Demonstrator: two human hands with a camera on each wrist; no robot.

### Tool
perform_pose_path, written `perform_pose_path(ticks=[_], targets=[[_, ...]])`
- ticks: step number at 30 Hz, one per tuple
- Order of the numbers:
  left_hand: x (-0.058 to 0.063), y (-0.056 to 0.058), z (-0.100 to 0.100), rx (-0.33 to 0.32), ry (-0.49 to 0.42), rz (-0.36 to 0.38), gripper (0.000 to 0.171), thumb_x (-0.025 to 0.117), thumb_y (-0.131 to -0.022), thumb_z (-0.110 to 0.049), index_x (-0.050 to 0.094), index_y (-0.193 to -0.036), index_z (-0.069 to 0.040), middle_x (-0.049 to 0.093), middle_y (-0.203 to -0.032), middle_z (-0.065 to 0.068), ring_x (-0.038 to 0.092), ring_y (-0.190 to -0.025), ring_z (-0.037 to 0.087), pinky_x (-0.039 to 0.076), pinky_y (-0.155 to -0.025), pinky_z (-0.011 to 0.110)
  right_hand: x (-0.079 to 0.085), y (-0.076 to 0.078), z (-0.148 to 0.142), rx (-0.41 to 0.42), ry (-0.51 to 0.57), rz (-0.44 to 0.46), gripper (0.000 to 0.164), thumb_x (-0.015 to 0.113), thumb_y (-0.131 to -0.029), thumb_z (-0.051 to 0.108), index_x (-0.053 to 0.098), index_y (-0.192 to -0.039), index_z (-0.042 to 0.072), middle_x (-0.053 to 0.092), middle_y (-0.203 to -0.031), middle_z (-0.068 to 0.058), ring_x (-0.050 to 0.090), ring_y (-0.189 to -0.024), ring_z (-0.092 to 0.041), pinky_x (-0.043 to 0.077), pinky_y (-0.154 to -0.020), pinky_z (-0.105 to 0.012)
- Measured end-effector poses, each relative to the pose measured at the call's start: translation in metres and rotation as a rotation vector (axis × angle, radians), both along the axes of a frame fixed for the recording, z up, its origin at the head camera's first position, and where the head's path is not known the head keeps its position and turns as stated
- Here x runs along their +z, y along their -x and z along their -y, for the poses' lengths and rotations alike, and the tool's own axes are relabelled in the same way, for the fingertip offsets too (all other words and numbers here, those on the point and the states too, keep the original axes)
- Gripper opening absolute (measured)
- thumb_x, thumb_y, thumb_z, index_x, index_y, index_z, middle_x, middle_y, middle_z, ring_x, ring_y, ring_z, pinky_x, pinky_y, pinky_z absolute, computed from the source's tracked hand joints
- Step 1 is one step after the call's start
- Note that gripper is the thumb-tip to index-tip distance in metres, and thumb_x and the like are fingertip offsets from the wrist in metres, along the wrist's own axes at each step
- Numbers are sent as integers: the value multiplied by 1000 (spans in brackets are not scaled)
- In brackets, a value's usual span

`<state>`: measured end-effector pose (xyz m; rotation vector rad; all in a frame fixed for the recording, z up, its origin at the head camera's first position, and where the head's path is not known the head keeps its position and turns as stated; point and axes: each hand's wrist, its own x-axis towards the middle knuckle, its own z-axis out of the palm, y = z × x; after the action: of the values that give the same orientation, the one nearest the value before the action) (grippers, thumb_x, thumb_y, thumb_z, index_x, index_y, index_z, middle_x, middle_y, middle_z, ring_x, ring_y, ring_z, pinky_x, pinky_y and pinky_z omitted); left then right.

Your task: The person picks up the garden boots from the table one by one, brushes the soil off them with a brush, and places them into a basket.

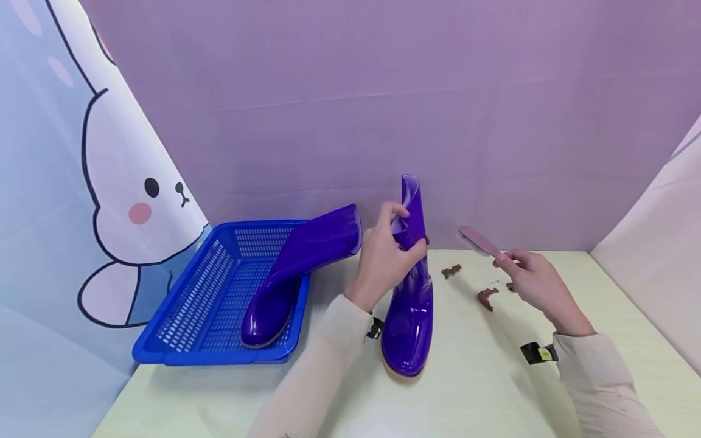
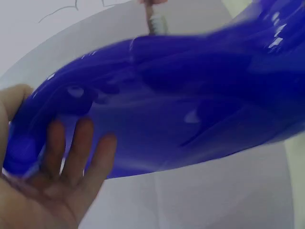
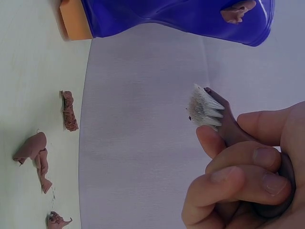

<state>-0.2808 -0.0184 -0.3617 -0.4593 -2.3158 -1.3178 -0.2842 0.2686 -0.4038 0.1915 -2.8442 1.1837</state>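
A shiny purple rubber boot point(image 1: 408, 322) stands on the table with its toe towards me. My left hand point(image 1: 387, 252) grips its shaft near the top; the left wrist view shows the fingers point(image 2: 82, 143) and thumb on either side of it. My right hand point(image 1: 539, 285) holds a small brush point(image 1: 477, 239) by its handle, to the right of the boot and apart from it. Pale bristles point(image 3: 206, 109) with dark specks show in the right wrist view. There, a brown lump point(image 3: 236, 12) clings to the boot's shaft near its upper edge.
Left of the standing boot, a second purple boot point(image 1: 301, 255) leans over the rim of a blue plastic basket point(image 1: 213, 356). Several brown, clay-like pieces point(image 1: 486, 298) lie on the table near my right hand. A purple cloth point(image 1: 350, 121) hangs behind the table.
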Motion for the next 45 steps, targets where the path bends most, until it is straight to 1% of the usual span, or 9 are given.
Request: perform_pose_path(ticks=[4,8,13,17,27,31,35,40,45], targets=[[-14,-9,-8,111,9,9,91,84,-79,-30,28,-149,-18,70,-95,7,65,-68,13,54,-59,30,0,-1,0,-1,7,4,54,39,-108,49,64,-123,3,46,-66,1,46,-57,-14,37,-48,-33],[-28,-12,-13,165,91,46,78,80,-79,-37,41,-143,-16,72,-104,4,70,-84,17,57,-72,35,0,-1,1,-1,10,0,54,39,-108,49,64,-123,3,46,-66,2,44,-55,-13,36,-47,-33],[-34,-17,-13,94,101,149,34,71,-90,-33,60,-119,-18,73,-92,1,71,-76,14,60,-70,33,-1,0,3,7,19,0,53,40,-109,47,65,-122,3,45,-64,3,42,-52,-12,35,-45,-33],[-34,-16,-10,49,81,143,14,65,-96,-22,67,-108,-14,71,-80,2,65,-64,9,54,-59,25,-1,1,2,9,17,5,53,39,-109,47,64,-123,2,46,-64,2,43,-53,-12,36,-46,-32],[-33,-7,-1,-26,-77,237,13,62,-97,-15,66,-104,-4,74,-79,11,69,-58,15,53,-48,23,2,1,0,6,63,10,55,40,-108,49,62,-123,1,51,-69,-3,53,-59,-13,41,-49,-32],[-34,-6,-1,-34,-143,254,14,63,-95,-15,66,-105,-5,73,-80,10,70,-61,19,53,-48,26,6,0,-6,16,100,-2,55,43,-108,49,60,-128,1,55,-80,4,48,-53,-9,43,-50,-30],[-37,-3,-1,-42,-225,282,15,63,-95,-16,67,-104,-4,75,-86,12,70,-59,16,58,-52,34,12,-3,-10,22,169,-22,44,51,-106,45,58,-126,6,52,-75,12,44,-52,-8,43,-51,-28],[-40,0,-3,-70,-344,328,21,60,-97,-17,66,-107,1,76,-92,19,73,-59,20,62,-60,47,11,-3,8,132,334,-84,19,53,-107,32,59,-113,15,51,-73,10,46,-53,-7,46,-48,-27],[-41,1,-6,-79,-416,359,24,60,-96,-15,64,-110,3,76,-95,22,75,-62,24,62,-60,47,4,-1,36,264,406,-160,19,42,-111,26,52,-110,10,43,-68,5,39,-52,-8,39,-42,-29]])
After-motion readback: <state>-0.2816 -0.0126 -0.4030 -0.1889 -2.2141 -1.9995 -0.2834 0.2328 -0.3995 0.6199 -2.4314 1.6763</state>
